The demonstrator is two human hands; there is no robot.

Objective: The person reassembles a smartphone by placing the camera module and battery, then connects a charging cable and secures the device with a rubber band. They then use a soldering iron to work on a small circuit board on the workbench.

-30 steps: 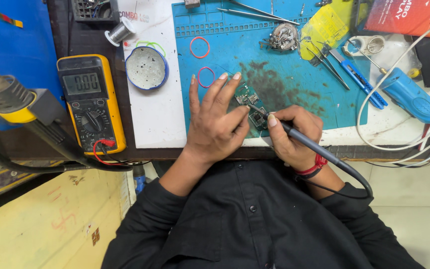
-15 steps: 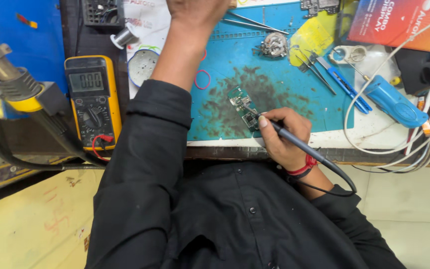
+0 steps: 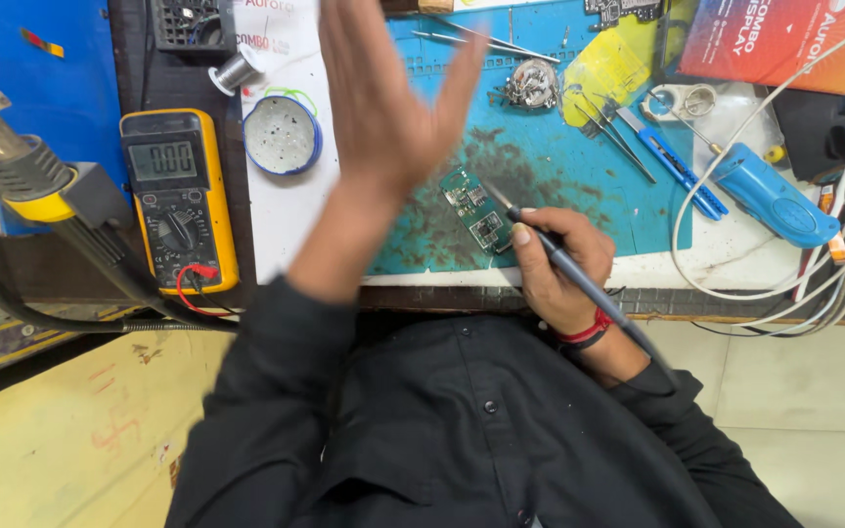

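Right hand (image 3: 552,264) closed around soldering iron (image 3: 579,279), tip just beside green board (image 3: 474,210) lying on blue mat (image 3: 579,176); touching or not, hard to tell. Left hand (image 3: 388,98) raised above mat, blurred, fingers spread, empty. Multimeter (image 3: 178,200) well left.

Yellow multimeter (image 3: 180,200) left of a white sheet, red lead at its base. Round blue-rimmed tin (image 3: 283,136) just beside it; small solder spool (image 3: 235,70) above. Hot-air nozzle (image 3: 14,164) at far left. Blue mat (image 3: 628,210) carries tweezers (image 3: 486,41), a blue-handled knife (image 3: 672,162). Blue handheld tool (image 3: 773,201) and white cables (image 3: 833,284) at right.
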